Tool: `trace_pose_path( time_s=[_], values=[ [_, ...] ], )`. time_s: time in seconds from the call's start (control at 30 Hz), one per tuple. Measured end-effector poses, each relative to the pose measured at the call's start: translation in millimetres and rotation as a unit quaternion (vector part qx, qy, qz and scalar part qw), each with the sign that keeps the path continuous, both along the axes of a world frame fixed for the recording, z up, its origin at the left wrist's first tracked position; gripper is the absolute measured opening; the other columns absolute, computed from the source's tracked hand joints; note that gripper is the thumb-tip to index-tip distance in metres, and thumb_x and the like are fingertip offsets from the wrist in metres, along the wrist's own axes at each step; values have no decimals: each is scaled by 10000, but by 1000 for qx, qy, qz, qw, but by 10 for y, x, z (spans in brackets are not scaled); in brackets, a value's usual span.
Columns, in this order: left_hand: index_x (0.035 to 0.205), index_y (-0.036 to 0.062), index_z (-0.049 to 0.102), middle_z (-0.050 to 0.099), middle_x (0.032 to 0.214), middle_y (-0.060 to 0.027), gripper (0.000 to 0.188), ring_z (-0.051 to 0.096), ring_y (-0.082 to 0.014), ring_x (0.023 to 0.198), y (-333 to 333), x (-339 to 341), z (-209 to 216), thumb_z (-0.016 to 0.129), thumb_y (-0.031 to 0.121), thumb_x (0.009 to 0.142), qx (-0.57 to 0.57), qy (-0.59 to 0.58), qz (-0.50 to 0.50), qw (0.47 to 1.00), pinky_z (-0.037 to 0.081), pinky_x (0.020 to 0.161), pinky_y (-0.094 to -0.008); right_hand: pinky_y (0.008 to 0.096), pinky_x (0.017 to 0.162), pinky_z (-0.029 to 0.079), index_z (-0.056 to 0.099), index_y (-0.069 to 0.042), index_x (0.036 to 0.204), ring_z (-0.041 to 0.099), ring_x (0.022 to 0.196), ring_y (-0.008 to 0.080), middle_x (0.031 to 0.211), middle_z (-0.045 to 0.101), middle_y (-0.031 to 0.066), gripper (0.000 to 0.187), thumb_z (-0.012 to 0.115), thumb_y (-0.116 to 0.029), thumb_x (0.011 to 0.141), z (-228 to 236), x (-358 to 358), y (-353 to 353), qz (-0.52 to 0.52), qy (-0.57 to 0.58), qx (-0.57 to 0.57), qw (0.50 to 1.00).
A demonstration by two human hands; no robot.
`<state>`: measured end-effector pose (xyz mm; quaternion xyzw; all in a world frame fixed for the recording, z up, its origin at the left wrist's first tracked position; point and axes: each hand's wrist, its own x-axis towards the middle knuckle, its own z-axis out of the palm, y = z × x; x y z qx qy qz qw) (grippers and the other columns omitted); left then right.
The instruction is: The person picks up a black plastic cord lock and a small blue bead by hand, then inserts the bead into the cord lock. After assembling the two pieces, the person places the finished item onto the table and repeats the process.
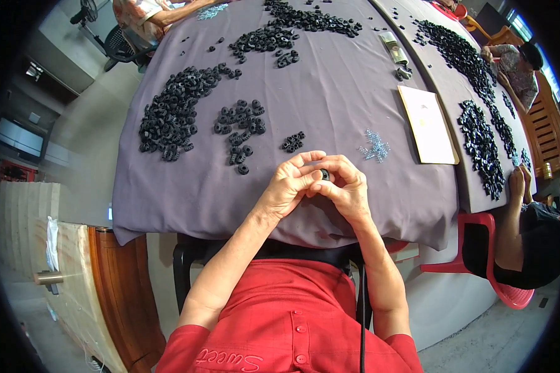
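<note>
Left hand (284,189) and right hand (347,186) pinch one small black part (325,175) over the near worktop (186,196); likely mid-work on it. Beyond: small black cluster (293,142), blue pieces (375,147), mid-sized pile (239,118), big heap (171,115). Can't tell which are done or left.

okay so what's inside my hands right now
Between your left hand and right hand, part of a small dark piece shows. Your hands cover the rest, so its full shape, and anything else inside your grip, can't be seen.
</note>
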<state>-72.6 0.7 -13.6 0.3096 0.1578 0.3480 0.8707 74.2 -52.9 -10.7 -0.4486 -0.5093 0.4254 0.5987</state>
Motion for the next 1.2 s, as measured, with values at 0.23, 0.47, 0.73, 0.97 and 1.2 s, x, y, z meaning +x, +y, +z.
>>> trace_pose_path(
  time_s=[0.23,0.47,0.73,0.97,1.2],
  values=[
    [1175,17,490,634,892,-75,316,580,-98,739,-40,50,31,591,64,880,-23,3,62,998,481,667,-194,243,617,445,616,-4,1031,489,671,109,980,568,56,405,774,-93,669,222,-52,-62,-51,-141,34,988],
    [1064,11,590,624,850,-75,215,515,-71,657,-53,-22,29,600,143,894,21,37,41,998,425,620,-199,388,755,426,633,-45,847,525,846,296,908,558,104,116,665,-83,742,305,460,50,-268,-422,66,864],
    [1046,25,599,623,849,-35,178,510,-55,651,-152,-10,40,591,124,897,52,51,69,995,441,616,-187,403,770,378,626,-92,789,483,888,289,873,542,71,71,653,-119,728,174,450,224,-262,-619,-1,740],
    [1104,40,591,615,914,-52,216,539,-77,674,-236,-653,245,552,142,919,29,6,95,995,426,605,-216,358,649,448,537,-25,871,561,695,257,789,561,104,105,606,-24,792,237,189,82,-217,-442,-13,870],
    [1098,18,592,605,808,-63,238,514,-79,585,-327,-2024,339,471,147,938,26,124,253,959,403,503,-186,319,607,444,547,-22,889,543,618,217,737,562,105,83,597,-49,828,69,9,92,-201,-386,4,900]
  ],
)
